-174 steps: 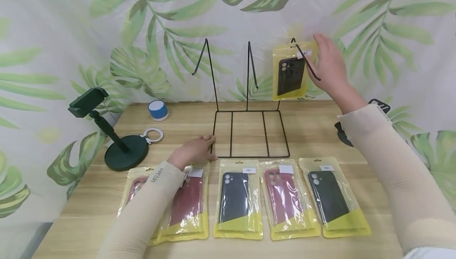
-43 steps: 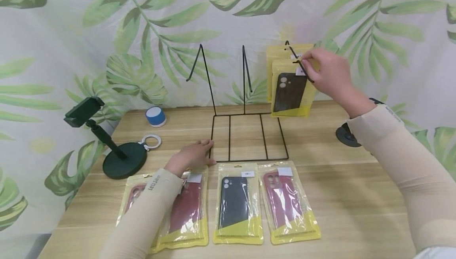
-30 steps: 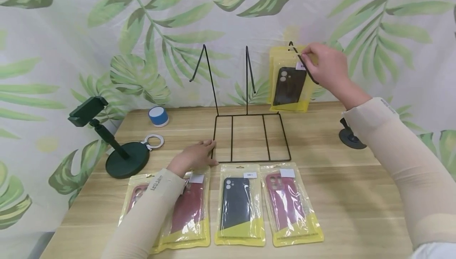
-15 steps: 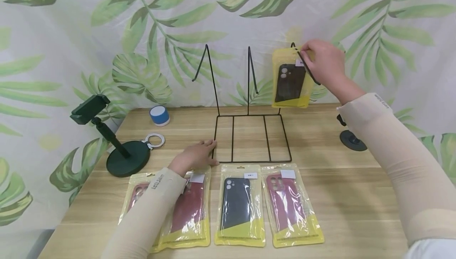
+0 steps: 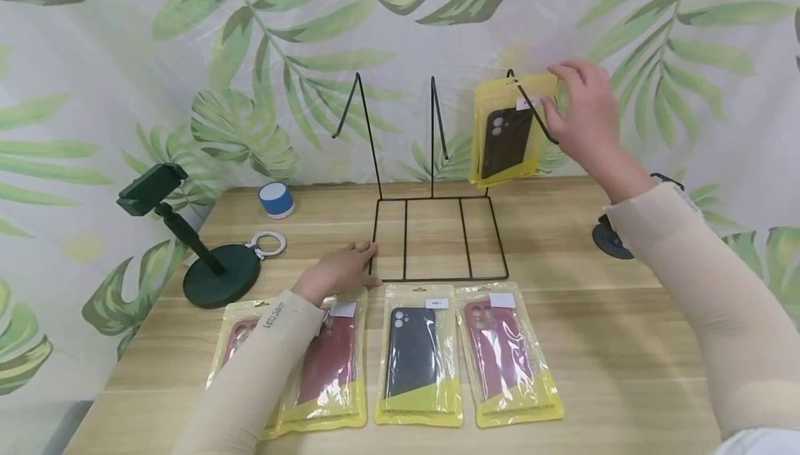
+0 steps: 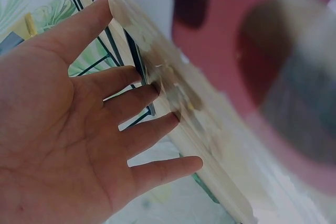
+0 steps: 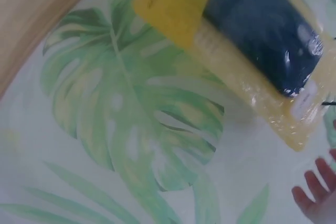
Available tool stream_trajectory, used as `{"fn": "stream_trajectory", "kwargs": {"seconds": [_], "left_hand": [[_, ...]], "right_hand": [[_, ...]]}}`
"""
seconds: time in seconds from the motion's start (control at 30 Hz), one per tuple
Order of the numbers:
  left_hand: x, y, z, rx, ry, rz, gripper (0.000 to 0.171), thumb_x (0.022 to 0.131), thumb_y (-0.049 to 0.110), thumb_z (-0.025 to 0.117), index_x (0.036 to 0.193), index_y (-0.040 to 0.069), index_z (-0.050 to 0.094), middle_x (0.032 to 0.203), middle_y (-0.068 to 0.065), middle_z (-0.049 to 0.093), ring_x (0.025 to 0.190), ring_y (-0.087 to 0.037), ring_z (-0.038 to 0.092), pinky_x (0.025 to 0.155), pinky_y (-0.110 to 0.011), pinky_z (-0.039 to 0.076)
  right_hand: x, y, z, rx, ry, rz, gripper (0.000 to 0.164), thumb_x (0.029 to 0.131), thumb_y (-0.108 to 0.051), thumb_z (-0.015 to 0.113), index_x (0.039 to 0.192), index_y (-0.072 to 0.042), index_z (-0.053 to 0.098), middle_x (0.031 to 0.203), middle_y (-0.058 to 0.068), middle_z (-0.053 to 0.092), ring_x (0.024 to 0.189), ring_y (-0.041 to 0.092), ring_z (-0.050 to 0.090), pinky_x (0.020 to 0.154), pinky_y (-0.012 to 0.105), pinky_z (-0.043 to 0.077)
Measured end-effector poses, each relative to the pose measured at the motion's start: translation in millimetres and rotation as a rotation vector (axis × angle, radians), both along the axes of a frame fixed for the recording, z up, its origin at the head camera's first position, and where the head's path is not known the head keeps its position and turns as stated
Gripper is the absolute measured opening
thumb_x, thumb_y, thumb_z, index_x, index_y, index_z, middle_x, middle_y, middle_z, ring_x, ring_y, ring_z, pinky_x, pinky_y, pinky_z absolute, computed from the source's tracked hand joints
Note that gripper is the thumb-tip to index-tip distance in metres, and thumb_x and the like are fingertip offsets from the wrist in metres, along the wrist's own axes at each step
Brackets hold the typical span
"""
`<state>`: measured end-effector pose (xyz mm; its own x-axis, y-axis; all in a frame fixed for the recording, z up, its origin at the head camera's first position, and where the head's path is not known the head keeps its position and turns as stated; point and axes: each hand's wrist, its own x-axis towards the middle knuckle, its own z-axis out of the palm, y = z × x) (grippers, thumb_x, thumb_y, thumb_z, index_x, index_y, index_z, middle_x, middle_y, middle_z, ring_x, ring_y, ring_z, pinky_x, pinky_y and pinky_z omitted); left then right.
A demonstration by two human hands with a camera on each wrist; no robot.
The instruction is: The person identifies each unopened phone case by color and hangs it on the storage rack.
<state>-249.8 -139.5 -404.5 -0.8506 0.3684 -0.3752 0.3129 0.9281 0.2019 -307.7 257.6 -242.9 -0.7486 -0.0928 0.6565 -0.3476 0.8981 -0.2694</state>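
A black wire rack with three upright hooks stands at the back of the table. From its right hook hang yellow-edged bags, the front one a bagged black phone case; how many hang behind it is hard to tell. My right hand is beside the bags' upper right edge, thumb and fingers spread apart. In the right wrist view, the fingers stand clear of the hanging bag. My left hand rests at the left side of the rack base, its fingers straight and spread in the left wrist view.
In front lie a bagged dark phone case, a bagged red case and more bagged red cases, partly under the left sleeve. A green phone stand, white cable and blue speaker sit left; a black stand sits right.
A black phone case bag left the table's right end and hangs on the right hook. My right hand, pinching its top half a second ago, has let go and moved right. The left hand stays.
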Motion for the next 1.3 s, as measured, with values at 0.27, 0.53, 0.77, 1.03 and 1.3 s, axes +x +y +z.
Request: {"fn": "stream_trajectory", "kwargs": {"seconds": [0.27, 0.53, 0.77, 1.03, 1.3], "left_hand": [[-1.6, -0.4, 0.7, -0.007, -0.009, -0.009, 0.08, 0.097, 0.044, 0.06, 0.158, 0.009, 0.022, 0.165, -0.013, 0.02, 0.151, -0.042, 0.02, 0.118, -0.06, 0.027], [-6.9, -2.2, 1.1, -0.036, -0.005, -0.024, 0.081, 0.097, 0.046, 0.059, 0.159, 0.009, 0.021, 0.165, -0.014, 0.019, 0.15, -0.042, 0.02, 0.118, -0.061, 0.026], [-10.1, -2.6, 2.8, -0.042, -0.013, -0.023, 0.082, 0.097, 0.046, 0.059, 0.159, 0.01, 0.02, 0.166, -0.013, 0.018, 0.151, -0.042, 0.019, 0.119, -0.061, 0.024], [-13.3, -3.2, 12.3, -0.026, -0.057, -0.018, 0.085, 0.097, 0.045, 0.06, 0.159, 0.006, 0.017, 0.165, -0.017, 0.017, 0.15, -0.043, 0.019, 0.12, -0.06, 0.022], [-7.2, 13.7, 23.2, -0.02, 0.005, -0.067, 0.086, 0.097, 0.048, 0.059, 0.158, 0.005, 0.018, 0.164, -0.017, 0.021, 0.146, -0.041, 0.031, 0.119, -0.053, 0.028]], "right_hand": [[63.9, 3.5, -51.5, -0.018, -0.144, 0.004, 0.059, 0.096, -0.018, 0.06, 0.146, 0.004, 0.038, 0.144, 0.029, 0.042, 0.133, 0.046, 0.039, 0.112, 0.06, 0.032], [96.3, -8.2, -114.6, 0.327, -0.552, 0.224, 0.036, 0.094, -0.023, 0.067, 0.123, -0.001, 0.066, 0.128, 0.024, 0.062, 0.121, 0.045, 0.055, 0.104, 0.059, 0.044], [90.5, -12.3, -149.5, 0.432, -0.641, 0.324, 0.042, 0.094, -0.021, 0.066, 0.128, 0.003, 0.062, 0.13, 0.023, 0.063, 0.118, 0.043, 0.061, 0.101, 0.055, 0.048], [57.5, -23.8, -158.7, 0.465, -0.733, 0.397, 0.073, 0.099, -0.036, 0.06, 0.148, 0.012, 0.033, 0.153, 0.033, 0.033, 0.141, 0.047, 0.036, 0.116, 0.055, 0.032], [47.7, -33.5, -162.3, 0.514, -0.789, 0.373, 0.081, 0.096, -0.047, 0.061, 0.148, 0.01, 0.036, 0.156, 0.03, 0.031, 0.145, 0.046, 0.031, 0.119, 0.054, 0.027]]}}
